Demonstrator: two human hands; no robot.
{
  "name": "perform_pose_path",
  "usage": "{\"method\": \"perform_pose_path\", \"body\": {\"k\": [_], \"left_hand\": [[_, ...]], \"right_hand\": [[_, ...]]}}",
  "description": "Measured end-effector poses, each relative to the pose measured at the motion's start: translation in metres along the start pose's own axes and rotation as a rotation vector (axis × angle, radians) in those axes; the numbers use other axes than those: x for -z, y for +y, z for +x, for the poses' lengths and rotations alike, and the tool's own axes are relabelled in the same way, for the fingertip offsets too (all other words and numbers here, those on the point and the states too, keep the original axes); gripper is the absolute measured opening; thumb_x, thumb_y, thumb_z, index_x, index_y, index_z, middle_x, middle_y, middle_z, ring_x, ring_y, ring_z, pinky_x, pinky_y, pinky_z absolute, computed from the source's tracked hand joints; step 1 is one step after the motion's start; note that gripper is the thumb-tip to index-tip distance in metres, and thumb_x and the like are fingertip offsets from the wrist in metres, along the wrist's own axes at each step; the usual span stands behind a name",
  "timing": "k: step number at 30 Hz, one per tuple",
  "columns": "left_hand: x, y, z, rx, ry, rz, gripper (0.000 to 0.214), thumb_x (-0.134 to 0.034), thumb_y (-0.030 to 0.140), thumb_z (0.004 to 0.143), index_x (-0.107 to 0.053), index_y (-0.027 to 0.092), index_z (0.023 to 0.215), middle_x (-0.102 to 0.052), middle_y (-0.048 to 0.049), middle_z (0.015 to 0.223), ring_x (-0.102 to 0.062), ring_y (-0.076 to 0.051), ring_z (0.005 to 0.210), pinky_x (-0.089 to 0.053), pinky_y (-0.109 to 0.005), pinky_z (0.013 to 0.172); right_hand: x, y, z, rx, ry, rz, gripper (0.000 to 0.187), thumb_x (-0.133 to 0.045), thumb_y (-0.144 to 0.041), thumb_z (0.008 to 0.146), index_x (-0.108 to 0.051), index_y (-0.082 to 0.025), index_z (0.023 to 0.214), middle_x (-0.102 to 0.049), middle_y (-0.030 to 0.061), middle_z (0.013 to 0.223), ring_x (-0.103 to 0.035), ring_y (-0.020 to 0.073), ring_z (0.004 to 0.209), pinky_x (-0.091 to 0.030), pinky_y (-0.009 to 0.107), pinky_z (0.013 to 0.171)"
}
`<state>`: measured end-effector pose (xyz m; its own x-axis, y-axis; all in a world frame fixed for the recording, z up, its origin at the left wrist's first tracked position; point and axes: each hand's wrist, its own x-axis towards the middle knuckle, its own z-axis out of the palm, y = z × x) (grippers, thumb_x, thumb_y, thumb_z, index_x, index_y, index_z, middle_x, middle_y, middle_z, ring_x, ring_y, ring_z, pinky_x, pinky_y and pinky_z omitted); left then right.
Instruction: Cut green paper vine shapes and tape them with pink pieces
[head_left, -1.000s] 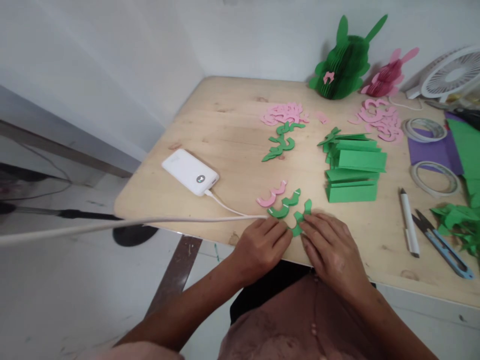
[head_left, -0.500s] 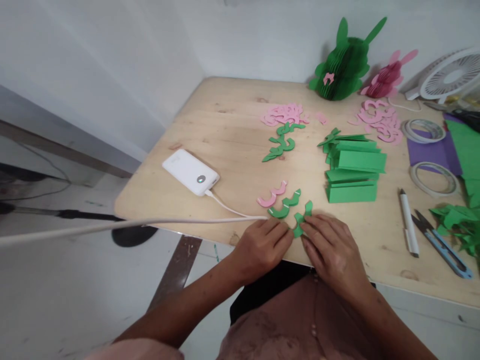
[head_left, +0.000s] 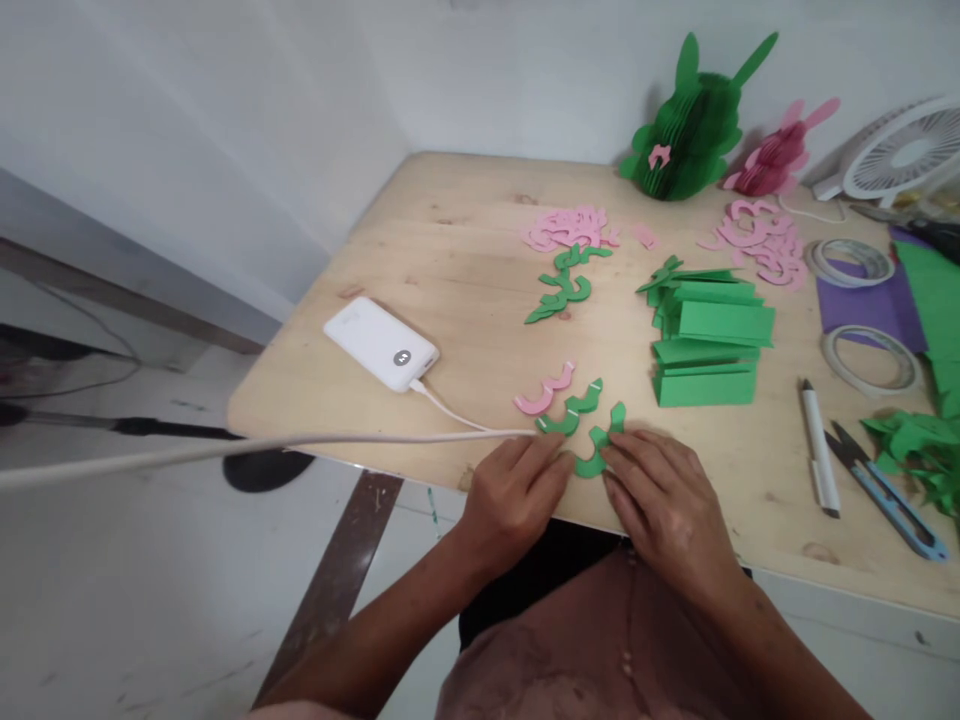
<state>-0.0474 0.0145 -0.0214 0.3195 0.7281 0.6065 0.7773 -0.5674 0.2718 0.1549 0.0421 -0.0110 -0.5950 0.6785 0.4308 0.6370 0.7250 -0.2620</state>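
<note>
My right hand (head_left: 667,492) rests at the table's front edge, its fingertips pressing a wavy green paper cutout (head_left: 591,466) against the wood. To its left, my left hand (head_left: 520,490) is closed, fingers curled and pressed together. Its fingertips are beside a second green cutout (head_left: 557,424) that bears small whitish strips; whether they pinch anything is hidden. Just beyond lies a pink wavy cutout (head_left: 534,405), also with whitish strips. A white cable (head_left: 450,437) runs up to my left fingers.
A white power bank (head_left: 381,343) lies left. Green cutouts (head_left: 574,290) and pink cutouts (head_left: 566,230) lie farther back. Folded green paper strips (head_left: 705,388), a pen (head_left: 820,450), thread snips (head_left: 889,500) and tape rolls (head_left: 871,388) are right. Paper rabbits (head_left: 694,140) and a fan (head_left: 911,150) stand behind.
My left hand has drawn back leftward from the front green cutout, uncovering its lower curved end. My right hand has stayed in place on that cutout.
</note>
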Motion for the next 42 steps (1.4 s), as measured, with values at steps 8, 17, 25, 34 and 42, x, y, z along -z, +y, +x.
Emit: {"method": "perform_pose_path", "body": {"k": [8,17,25,34,42], "left_hand": [[-0.007,0.009,-0.003,0.133,0.048,0.009,0.016,-0.053,0.01,0.088,-0.062,0.014,0.1,-0.069,-0.012,0.102,-0.064,-0.019,0.083,-0.055,-0.033,0.073],[-0.006,0.01,-0.004,0.311,0.136,0.04,0.035,-0.051,0.012,0.089,-0.053,0.016,0.124,-0.067,-0.0131,0.112,-0.065,-0.023,0.102,-0.055,-0.038,0.087],[-0.003,0.007,-0.004,0.455,0.137,0.037,0.044,-0.05,0.014,0.089,-0.046,0.014,0.133,-0.059,-0.016,0.127,-0.057,-0.024,0.118,-0.053,-0.039,0.094],[0.002,-0.007,0.009,0.462,0.087,0.121,0.036,-0.049,0.013,0.087,-0.052,0.016,0.123,-0.067,-0.0124,0.112,-0.064,-0.024,0.102,-0.055,-0.039,0.086],[0.003,-0.016,0.018,0.386,0.007,0.236,0.022,-0.049,0.014,0.089,-0.056,0.017,0.109,-0.071,-0.0067,0.092,-0.063,-0.021,0.075,-0.052,-0.033,0.066]], "right_hand": [[0.0,-0.001,0.0,-0.016,0.001,0.017,0.026,-0.057,-0.015,0.087,-0.065,-0.017,0.112,-0.069,0.0103,0.112,-0.058,0.0267,0.111,-0.048,0.047,0.092],[-0.001,0.001,0.0,-0.008,0.011,0.026,0.027,-0.057,-0.015,0.087,-0.065,-0.018,0.112,-0.068,0.0106,0.113,-0.059,0.0267,0.111,-0.049,0.047,0.092],[-0.001,0.002,-0.002,0.001,0.007,0.015,0.025,-0.059,-0.013,0.086,-0.065,-0.013,0.11,-0.067,0.0131,0.113,-0.056,0.0279,0.113,-0.047,0.046,0.093],[-0.002,0.004,-0.003,0.005,0.003,0.01,0.026,-0.057,-0.016,0.087,-0.065,-0.017,0.112,-0.068,0.0115,0.114,-0.058,0.0277,0.113,-0.048,0.047,0.092],[-0.001,0.003,-0.002,0.008,-0.005,0.006,0.026,-0.058,-0.014,0.086,-0.064,-0.014,0.112,-0.067,0.013,0.114,-0.057,0.0283,0.113,-0.048,0.047,0.092]]}}
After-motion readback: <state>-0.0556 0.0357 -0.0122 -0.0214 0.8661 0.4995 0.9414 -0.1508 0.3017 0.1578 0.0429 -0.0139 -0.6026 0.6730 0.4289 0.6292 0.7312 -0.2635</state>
